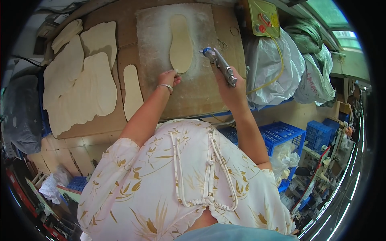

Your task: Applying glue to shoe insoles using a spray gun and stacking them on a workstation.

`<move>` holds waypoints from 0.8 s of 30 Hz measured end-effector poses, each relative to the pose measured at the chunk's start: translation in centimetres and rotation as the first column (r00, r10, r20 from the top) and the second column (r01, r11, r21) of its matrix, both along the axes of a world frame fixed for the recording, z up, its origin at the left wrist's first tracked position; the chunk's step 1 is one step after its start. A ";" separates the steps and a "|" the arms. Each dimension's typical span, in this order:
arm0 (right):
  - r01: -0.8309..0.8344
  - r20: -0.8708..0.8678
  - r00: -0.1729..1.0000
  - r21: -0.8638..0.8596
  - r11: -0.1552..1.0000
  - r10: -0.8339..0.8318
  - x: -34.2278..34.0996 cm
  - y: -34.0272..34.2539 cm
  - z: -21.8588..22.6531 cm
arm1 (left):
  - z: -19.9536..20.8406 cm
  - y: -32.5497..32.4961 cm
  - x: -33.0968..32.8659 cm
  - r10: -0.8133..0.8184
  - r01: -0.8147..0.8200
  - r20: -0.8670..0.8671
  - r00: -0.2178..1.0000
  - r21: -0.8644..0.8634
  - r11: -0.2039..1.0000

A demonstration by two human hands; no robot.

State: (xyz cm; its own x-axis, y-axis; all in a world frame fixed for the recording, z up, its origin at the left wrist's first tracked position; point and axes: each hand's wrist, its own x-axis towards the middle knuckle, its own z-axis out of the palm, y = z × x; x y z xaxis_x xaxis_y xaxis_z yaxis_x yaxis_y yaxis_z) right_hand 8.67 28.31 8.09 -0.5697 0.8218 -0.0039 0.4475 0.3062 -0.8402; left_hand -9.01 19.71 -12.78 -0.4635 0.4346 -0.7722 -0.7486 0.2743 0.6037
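Note:
A cream insole (181,44) lies lengthwise on a whitened, overspray-covered sheet (150,36) on the cardboard-topped table. My left hand (170,78) is at its near end, fingers pinched together at the edge; whether they grip it is hard to make out. In my right hand (231,84) is a silver spray gun (221,66) with a blue nozzle end, tilted toward the insole and apart from it. A single insole (132,90) rests left of my left forearm. Farther left, overlapping stacks of cream insoles (80,88) spread over the cardboard.
A yellow can (263,18) with a red cap stands at the far right, a yellow hose (281,60) running from it. White plastic bags (277,66) bulge beside the table's right edge. Blue crates (283,134) sit below at right, and a dark bag (22,108) at far left.

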 end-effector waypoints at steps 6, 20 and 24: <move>0.021 0.071 0.997 -0.089 0.996 -0.014 1.5 -0.5 -0.1 | 0.0 -0.1 0.0 0.015 -0.015 0.015 1.000 -0.004 1.000; 0.025 0.010 1.000 -0.104 0.994 -0.024 3.0 -1.4 0.3 | 0.3 0.0 -0.1 -0.048 0.048 -0.001 0.999 -0.022 0.999; -0.001 0.046 0.999 -0.065 0.998 0.004 3.4 -2.1 0.5 | 0.3 -0.1 -0.2 -0.042 0.042 0.007 0.999 -0.016 0.999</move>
State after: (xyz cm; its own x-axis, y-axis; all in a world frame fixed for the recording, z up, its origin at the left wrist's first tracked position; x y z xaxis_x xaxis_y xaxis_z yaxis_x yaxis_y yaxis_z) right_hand 12.08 26.25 8.64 -0.5695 0.8177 -0.0836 0.4853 0.2524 -0.8371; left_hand -9.17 19.64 -12.53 -0.4399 0.4408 -0.7824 -0.7404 0.3151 0.5938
